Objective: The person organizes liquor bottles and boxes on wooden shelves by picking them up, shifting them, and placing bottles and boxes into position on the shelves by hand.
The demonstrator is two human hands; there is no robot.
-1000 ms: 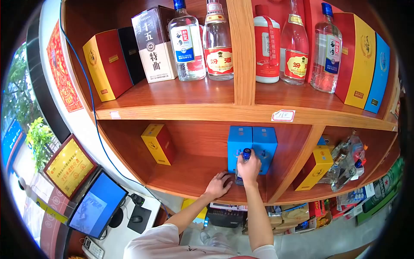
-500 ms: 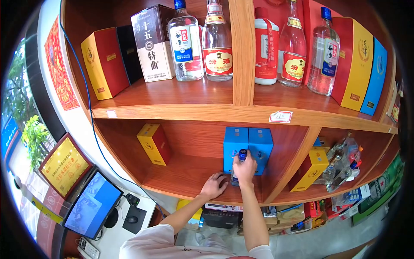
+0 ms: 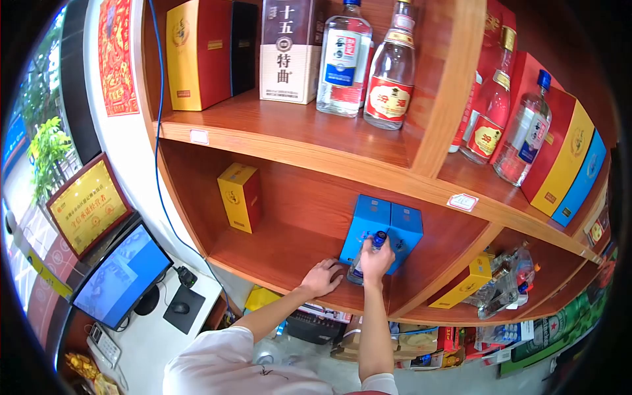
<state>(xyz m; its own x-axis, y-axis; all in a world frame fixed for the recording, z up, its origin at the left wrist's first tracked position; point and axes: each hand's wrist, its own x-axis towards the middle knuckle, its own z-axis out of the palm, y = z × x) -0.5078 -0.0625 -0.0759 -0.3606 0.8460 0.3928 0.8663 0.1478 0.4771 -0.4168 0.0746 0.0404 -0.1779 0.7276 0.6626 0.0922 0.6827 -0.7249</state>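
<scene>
My right hand (image 3: 376,263) is wrapped round the neck of a clear glass bottle (image 3: 356,272) with a blue cap, which stands on the lower shelf (image 3: 283,253). Right behind the bottle are two blue boxes (image 3: 405,227) side by side. My left hand (image 3: 322,277) lies on the shelf's front part, fingers spread, just left of the bottle and holding nothing. My fingers hide much of the bottle's body. Farther left on this shelf stands a yellow and red box (image 3: 239,197).
Above, the upper shelf (image 3: 276,125) carries several liquor bottles and boxes. A wooden divider (image 3: 454,270) separates the right compartment, which holds a yellow box (image 3: 463,284) and wrapped bottles (image 3: 503,283). At lower left are a monitor (image 3: 125,276) and a blue cable (image 3: 160,131).
The view has tilted and shifted, so the shelves appear rotated. My right hand still grips the bottle before the blue boxes, and my left hand stays on the shelf.
</scene>
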